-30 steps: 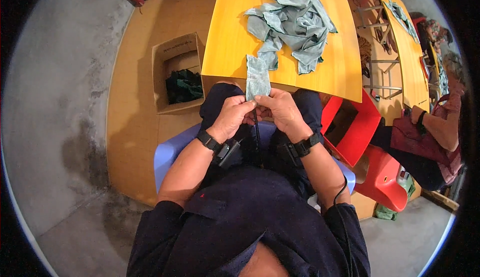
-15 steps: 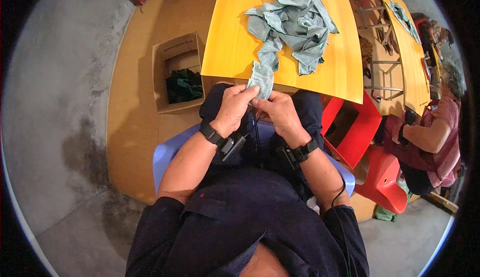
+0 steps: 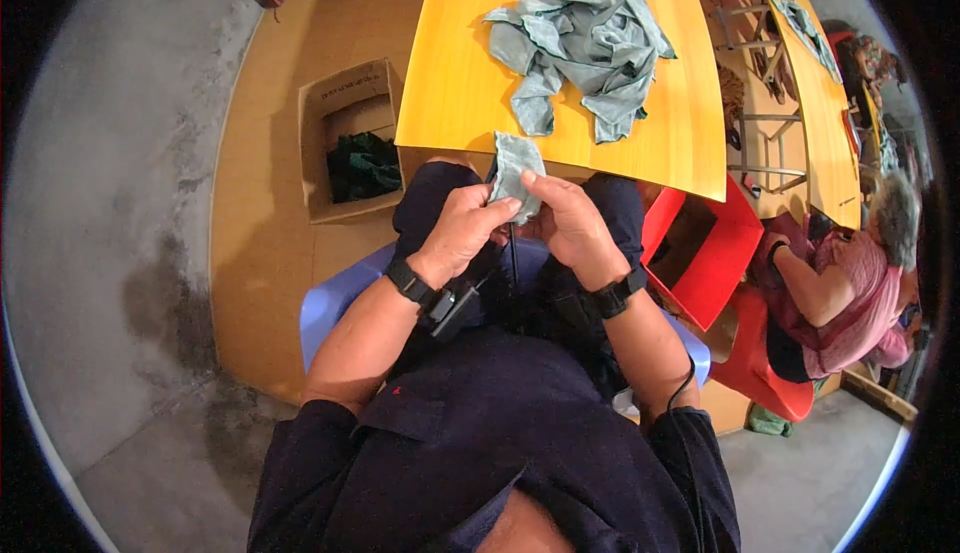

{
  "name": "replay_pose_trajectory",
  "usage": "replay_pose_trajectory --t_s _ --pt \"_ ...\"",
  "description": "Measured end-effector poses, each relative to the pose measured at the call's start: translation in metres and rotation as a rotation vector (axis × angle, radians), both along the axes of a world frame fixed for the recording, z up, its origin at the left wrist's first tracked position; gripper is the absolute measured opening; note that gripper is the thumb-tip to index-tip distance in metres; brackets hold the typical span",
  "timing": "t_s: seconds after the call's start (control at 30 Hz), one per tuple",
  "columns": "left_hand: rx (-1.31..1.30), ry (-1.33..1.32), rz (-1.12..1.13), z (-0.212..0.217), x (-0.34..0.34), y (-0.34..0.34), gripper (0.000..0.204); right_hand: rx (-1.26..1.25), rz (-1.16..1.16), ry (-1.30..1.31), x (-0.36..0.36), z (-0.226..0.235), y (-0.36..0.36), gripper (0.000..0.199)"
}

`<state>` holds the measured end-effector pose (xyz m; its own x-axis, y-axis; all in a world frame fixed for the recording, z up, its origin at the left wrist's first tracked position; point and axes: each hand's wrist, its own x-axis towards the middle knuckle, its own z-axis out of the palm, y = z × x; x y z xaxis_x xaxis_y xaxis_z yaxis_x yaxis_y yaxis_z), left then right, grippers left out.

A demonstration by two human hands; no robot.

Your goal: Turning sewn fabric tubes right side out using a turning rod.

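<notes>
Between both hands, just off the near edge of the table, I hold a small grey-green fabric piece (image 3: 518, 165). My left hand (image 3: 463, 228) pinches its lower left side, thumb on top. My right hand (image 3: 572, 225) grips its right side, also with the thumb over it; the fingers beneath are partly hidden. A loose pile of similar grey-green fabric pieces (image 3: 590, 48) lies crumpled on the yellow table (image 3: 450, 103), beyond my hands and apart from the held piece.
An open cardboard box (image 3: 312, 168) with dark green fabric (image 3: 362, 166) stands on the floor left of the table. A red box (image 3: 735, 238) is at my right. Further right, a person (image 3: 840, 283) sits on a red chair (image 3: 770, 373) by another yellow table (image 3: 820, 123).
The held fabric piece has come away from the pile and nearer to me. My right thumb has moved up onto its face. The seated person has shifted posture.
</notes>
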<state>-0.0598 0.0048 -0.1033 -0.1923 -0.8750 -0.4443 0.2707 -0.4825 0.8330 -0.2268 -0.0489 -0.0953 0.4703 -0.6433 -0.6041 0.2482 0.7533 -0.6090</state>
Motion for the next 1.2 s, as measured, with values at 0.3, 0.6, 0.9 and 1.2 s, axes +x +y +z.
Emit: replay_pose_trajectory --t_s 0.3,0.6,0.9,1.2 --pt "0.014 0.054 0.059 0.007 0.0 0.003 0.022 -0.083 -0.077 0.0 0.012 0.005 0.006 0.018" --pt "0.006 0.194 0.282 0.016 -0.006 -0.006 0.025 -0.154 -0.111 -0.029 0.013 -0.002 0.011 0.018" --pt "-0.045 0.123 0.22 0.006 -0.006 -0.004 0.028 -0.284 -0.074 0.115 0.008 0.006 0.024 0.019" --pt "-0.005 0.122 0.136 -0.006 0.003 0.005 0.021 -0.168 0.162 0.133 -0.003 0.003 0.049 0.024"
